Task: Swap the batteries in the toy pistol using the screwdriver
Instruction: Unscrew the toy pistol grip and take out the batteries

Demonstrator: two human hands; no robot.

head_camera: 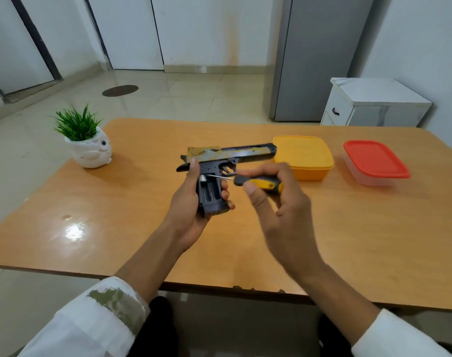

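A wooden table (pixel 348 228) bears a potted green plant (pixel 87 140) in a white figurine pot at its far-left corner. A yellow lidded container (pixel 306 157) sits near a red-lidded clear container (pixel 375 162), not touching. Behind stands a white cabinet (pixel 374 104).

Wooden table (pixel 116 202), orange-brown glossy top, bearing three items: white plant pot (pixel 89 150) with green grass-like plant, far left corner; yellow lidded container (pixel 303 157), far centre-right; clear red-lidded container (pixel 375 162) to its right, apart.
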